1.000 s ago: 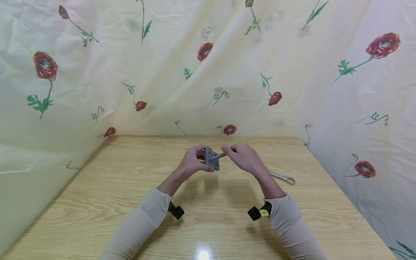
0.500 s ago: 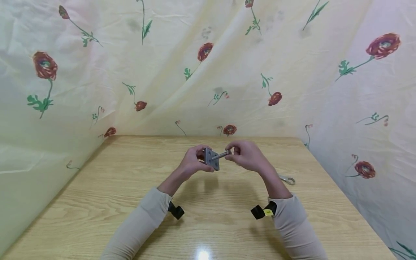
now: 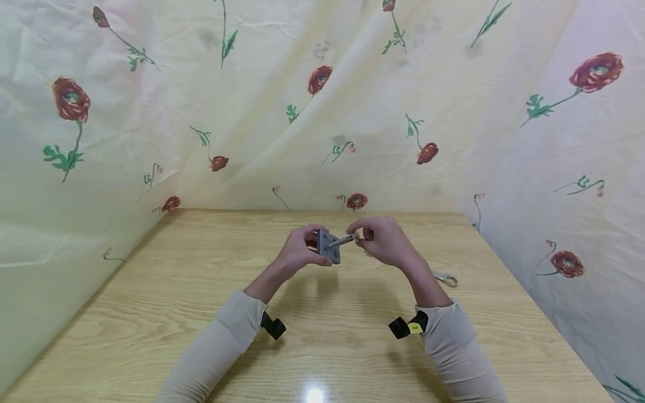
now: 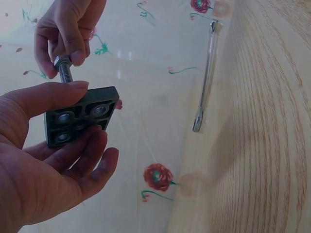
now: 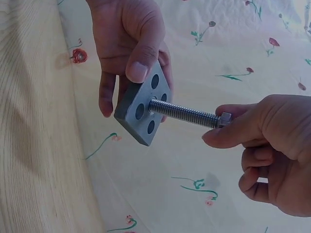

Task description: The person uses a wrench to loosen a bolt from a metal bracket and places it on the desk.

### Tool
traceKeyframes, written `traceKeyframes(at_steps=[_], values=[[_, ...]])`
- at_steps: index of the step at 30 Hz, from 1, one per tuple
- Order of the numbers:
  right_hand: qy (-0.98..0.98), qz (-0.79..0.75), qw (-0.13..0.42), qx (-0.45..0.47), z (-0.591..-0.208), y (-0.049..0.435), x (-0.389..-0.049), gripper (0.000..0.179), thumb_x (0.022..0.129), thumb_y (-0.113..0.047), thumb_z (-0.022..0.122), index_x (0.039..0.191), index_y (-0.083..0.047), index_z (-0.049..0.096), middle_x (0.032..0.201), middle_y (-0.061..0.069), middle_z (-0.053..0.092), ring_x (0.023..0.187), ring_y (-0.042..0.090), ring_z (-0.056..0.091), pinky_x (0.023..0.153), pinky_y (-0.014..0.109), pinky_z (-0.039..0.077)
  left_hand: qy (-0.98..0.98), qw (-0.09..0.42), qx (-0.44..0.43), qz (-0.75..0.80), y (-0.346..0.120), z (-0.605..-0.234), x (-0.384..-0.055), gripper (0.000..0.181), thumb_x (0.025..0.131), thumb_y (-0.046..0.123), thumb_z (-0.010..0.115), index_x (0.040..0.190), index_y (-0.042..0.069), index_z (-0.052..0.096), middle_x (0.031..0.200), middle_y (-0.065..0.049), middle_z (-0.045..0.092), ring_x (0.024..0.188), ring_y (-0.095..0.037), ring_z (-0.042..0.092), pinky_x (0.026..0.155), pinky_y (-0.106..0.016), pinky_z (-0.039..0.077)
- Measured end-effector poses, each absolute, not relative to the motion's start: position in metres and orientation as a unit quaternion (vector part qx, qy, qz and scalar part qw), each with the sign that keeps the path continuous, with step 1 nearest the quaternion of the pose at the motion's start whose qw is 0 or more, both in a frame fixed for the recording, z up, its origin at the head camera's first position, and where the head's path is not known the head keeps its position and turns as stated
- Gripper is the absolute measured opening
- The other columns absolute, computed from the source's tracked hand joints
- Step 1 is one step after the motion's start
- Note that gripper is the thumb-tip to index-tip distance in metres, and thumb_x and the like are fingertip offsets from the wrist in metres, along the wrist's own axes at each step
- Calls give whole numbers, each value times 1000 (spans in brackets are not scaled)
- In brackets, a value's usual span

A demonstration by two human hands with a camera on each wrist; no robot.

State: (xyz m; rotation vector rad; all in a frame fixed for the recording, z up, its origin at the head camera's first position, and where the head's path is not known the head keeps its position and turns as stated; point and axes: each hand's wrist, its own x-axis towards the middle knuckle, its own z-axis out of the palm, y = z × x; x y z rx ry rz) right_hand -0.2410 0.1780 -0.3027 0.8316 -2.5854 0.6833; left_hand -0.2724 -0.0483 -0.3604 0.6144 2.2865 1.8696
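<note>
My left hand (image 3: 296, 252) grips a grey square plate (image 3: 331, 256) by its edges, above the table. Round holes go through the plate near its corners, and its ribbed back (image 4: 80, 114) faces the left wrist view. A threaded bolt (image 5: 187, 114) stands out from the middle of the plate's flat face. My right hand (image 3: 385, 242) pinches the bolt's head (image 5: 224, 119) between thumb and index finger, its other fingers curled below. How deep the bolt sits in the plate is hidden.
A combination wrench (image 3: 446, 279) lies on the wooden table (image 3: 322, 347) behind my right forearm, partly hidden in the head view. A flowered cloth (image 3: 252, 112) hangs round the back and sides of the table. Each wrist carries a small black camera.
The right hand has shifted slightly right, from thumb laid over the bolt to a pinch on its head. More of the bolt now shows. The left hand and plate have stayed put.
</note>
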Motion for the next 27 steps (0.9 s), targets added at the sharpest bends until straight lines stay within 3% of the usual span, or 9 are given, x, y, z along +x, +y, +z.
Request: traceKeyframes(at_steps=[4,8,11,14,18,23,27], values=[[-915,247,142,286,-302,180,-242,34,81,-7,78,114,-8,71,61,-4,48,55,8,40,56,24,35,758,61,207,615,-48,-361,-273,65,68,-5,85,128,4,60,103,-15,70,89,-19,61,77,-27,52],[-926,281,115,224,-302,180,-243,42,89,-37,73,119,-9,66,65,0,51,56,12,43,54,26,34,759,60,208,614,-49,-363,-273,64,69,-4,86,127,5,61,102,-14,70,89,-19,61,77,-27,52],[-935,302,95,160,-304,181,-244,53,95,-60,55,102,-9,69,72,4,61,59,14,50,55,28,38,761,59,207,612,-48,-364,-273,65,68,-4,86,127,5,61,102,-14,70,89,-18,61,77,-27,52],[-944,302,57,117,-308,179,-246,77,99,-70,31,77,-8,70,70,6,64,56,16,50,53,29,38,762,56,206,611,-48,-364,-273,66,66,-6,86,127,4,62,101,-13,70,88,-17,62,78,-27,52],[-949,298,17,99,-314,173,-248,91,100,-71,16,59,-7,67,54,3,55,48,16,41,47,28,31,763,52,204,610,-47,-364,-273,66,66,-6,86,127,3,62,102,-14,70,89,-18,62,80,-28,52],[-947,306,18,96,-319,166,-248,80,103,-64,24,53,-12,58,49,-4,45,46,13,36,45,27,27,767,47,210,605,-47,-364,-273,66,67,-5,86,127,4,62,102,-13,70,90,-18,62,81,-28,52],[-944,314,20,101,-317,165,-247,69,104,-59,32,58,-12,53,49,-6,33,44,10,27,44,25,23,767,41,220,601,-47,-364,-273,64,67,-5,86,125,3,62,99,-11,70,88,-17,63,79,-27,52]])
